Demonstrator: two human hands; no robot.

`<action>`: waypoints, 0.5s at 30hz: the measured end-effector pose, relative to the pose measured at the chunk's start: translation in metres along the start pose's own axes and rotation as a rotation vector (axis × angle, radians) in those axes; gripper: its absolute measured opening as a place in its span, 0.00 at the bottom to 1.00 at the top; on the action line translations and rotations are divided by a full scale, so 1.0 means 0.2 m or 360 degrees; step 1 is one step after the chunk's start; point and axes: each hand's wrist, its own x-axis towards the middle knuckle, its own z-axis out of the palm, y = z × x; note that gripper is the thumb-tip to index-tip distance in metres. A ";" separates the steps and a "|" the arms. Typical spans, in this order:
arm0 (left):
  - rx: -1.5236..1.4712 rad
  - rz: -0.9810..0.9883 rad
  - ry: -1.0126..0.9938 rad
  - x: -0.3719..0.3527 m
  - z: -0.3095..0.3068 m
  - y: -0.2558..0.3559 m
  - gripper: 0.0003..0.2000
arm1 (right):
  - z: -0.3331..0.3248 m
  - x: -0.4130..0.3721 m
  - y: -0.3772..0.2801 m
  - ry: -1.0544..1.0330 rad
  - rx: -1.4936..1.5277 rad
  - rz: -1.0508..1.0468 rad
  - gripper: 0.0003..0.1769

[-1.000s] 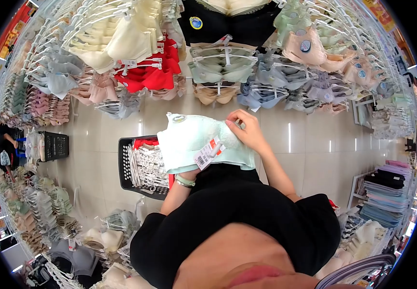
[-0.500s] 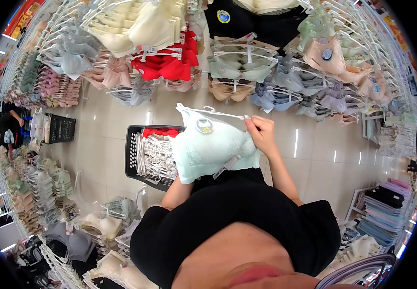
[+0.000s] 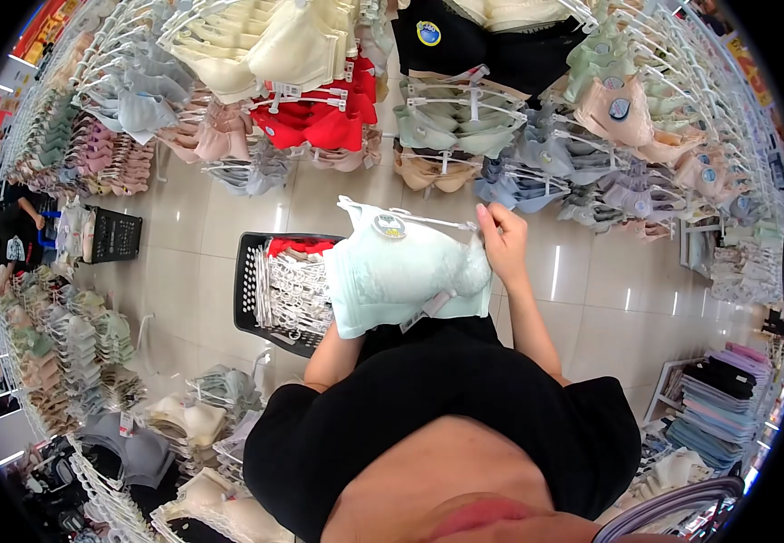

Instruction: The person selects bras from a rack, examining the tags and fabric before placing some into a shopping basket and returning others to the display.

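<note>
A pale mint bra (image 3: 383, 276) hangs spread out in front of me on a white hanger (image 3: 433, 220), with a round label on its left cup and a tag at its lower edge. At its right end, my right hand (image 3: 506, 242) has its fingers curled at the strap and cup edge, thumb pointing up beside the hanger's tip. My left forearm reaches up behind the bra's left side; the fabric hides that hand and its fingers. Just left of the bra stands a black basket (image 3: 245, 285) filled with white hangers (image 3: 292, 294) and some red fabric.
Racks ahead carry cream bras (image 3: 261, 54), red bras (image 3: 320, 122) and pale green bras (image 3: 455, 118). Folded garments (image 3: 713, 407) are stacked at right. Farther left are another black basket (image 3: 116, 235) and a person in dark clothes (image 3: 19, 231). Tiled floor (image 3: 582, 281) lies between.
My right thumb and fingers have shifted from pinching the hanger's end to the bra's right edge, with the thumb now raised. The bra has moved slightly upward.
</note>
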 end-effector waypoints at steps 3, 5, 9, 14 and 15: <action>-0.0117 -0.0087 -0.0011 0.02 0.00 0.01 0.23 | -0.02 0.05 0.08 -0.0074 -0.0189 0.0176 0.13; -0.0136 -0.0122 -0.0040 0.03 0.00 0.02 0.22 | -0.04 0.04 0.17 -0.0124 -0.0294 0.0199 0.13; -0.0103 -0.0171 -0.0113 0.04 0.00 0.03 0.22 | -0.11 0.04 0.30 -0.0731 -0.0399 0.0267 0.20; -0.0289 -0.0226 -0.0069 0.03 0.04 0.02 0.20 | -0.12 0.07 0.28 -0.1510 -0.0062 0.0823 0.23; -0.0512 -0.0258 0.0029 0.02 0.05 0.00 0.19 | -0.11 0.07 0.29 -0.1571 -0.0005 0.0716 0.23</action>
